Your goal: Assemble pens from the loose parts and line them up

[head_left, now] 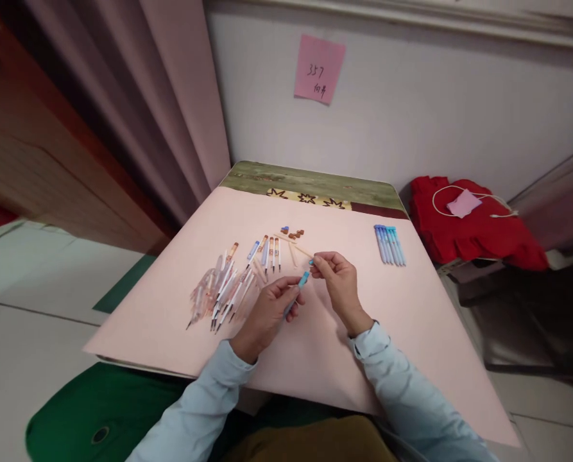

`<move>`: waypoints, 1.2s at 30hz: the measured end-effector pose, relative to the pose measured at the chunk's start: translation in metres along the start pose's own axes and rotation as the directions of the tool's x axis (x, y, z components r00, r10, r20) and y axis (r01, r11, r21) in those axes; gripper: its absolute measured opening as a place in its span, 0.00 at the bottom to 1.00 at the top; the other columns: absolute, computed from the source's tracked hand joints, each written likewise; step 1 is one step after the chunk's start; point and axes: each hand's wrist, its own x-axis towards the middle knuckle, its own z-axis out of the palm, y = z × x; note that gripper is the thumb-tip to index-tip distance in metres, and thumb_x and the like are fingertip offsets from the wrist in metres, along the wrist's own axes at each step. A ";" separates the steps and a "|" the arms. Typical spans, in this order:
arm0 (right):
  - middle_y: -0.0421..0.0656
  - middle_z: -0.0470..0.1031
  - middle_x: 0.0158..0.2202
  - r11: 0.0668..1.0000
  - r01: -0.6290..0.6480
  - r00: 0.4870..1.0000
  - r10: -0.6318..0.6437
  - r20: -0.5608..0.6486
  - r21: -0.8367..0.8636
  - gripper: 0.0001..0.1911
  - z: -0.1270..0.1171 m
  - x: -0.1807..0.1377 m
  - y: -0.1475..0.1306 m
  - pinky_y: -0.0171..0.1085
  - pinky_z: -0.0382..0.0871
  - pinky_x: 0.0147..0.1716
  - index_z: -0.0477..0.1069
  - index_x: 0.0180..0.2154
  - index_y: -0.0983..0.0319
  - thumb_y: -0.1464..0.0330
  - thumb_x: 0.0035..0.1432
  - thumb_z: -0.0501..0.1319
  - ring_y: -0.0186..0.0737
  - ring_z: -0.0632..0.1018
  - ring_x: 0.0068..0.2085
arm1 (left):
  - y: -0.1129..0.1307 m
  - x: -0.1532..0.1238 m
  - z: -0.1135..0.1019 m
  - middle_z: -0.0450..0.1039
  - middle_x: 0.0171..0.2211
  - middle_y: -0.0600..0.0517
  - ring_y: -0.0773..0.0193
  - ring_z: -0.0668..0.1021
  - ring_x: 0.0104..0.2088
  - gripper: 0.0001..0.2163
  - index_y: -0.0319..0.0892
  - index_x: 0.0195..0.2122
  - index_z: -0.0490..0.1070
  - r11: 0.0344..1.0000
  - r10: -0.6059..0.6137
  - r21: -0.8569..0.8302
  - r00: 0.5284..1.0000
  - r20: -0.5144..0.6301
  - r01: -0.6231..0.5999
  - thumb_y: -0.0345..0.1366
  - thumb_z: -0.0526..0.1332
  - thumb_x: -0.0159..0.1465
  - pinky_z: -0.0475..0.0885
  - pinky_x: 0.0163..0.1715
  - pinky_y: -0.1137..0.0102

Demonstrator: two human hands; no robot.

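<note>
My left hand (pixel 273 308) is closed around a pen with a turquoise top end (pixel 304 278), which points up and away; the rest of its barrel is mostly covered by the fingers. Just to the right, my right hand (pixel 338 280) pinches a small turquoise cap (pixel 311 262) between thumb and fingers. A thin pale stick (pixel 304 249) reaches to these fingertips; whether they grip it cannot be made out. Left of my hands lies a loose pile of clear barrels and white refills (pixel 226 289). Several brown and blue-topped pen parts (pixel 271 250) lie beyond it.
Small brown caps (pixel 296 235) and a blue one sit near the table's middle. Turquoise and blue pens (pixel 389 245) lie in a row at right. Pink paper covers the table (pixel 411 321). A red cloth (pixel 473 224) with a white cable is beyond the right edge; a green stool (pixel 98 410) stands front left.
</note>
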 end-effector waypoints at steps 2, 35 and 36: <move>0.40 0.78 0.26 1.000 0.012 1.000 -0.012 0.018 -0.015 0.16 0.005 -0.002 -0.002 0.36 0.73 0.31 0.76 0.35 0.62 0.57 0.50 0.71 0.35 0.78 0.28 | 0.004 -0.003 -0.006 0.72 0.27 0.54 0.72 0.69 0.21 0.21 0.37 0.50 0.72 1.000 -0.003 0.013 1.000 0.029 0.003 0.43 0.66 0.59 0.60 0.21 0.74; 0.40 0.78 0.28 1.000 0.014 1.000 -0.014 -0.010 -0.017 0.14 0.020 -0.009 0.016 0.36 0.72 0.31 0.77 0.37 0.61 0.59 0.54 0.68 0.35 0.76 0.27 | -0.021 0.001 -0.020 0.74 0.31 0.49 0.72 0.70 0.23 0.18 0.38 0.50 0.76 0.954 0.023 -0.299 0.987 0.157 0.025 0.37 0.67 0.60 0.60 0.21 0.75; 0.40 0.78 0.28 1.000 0.010 1.000 -0.010 -0.011 -0.015 0.13 0.020 -0.009 0.016 0.37 0.72 0.31 0.77 0.37 0.61 0.59 0.54 0.68 0.35 0.76 0.28 | -0.021 0.001 -0.021 0.74 0.31 0.49 0.72 0.70 0.23 0.18 0.39 0.51 0.76 0.952 0.020 -0.305 0.989 0.149 0.026 0.36 0.67 0.60 0.60 0.21 0.75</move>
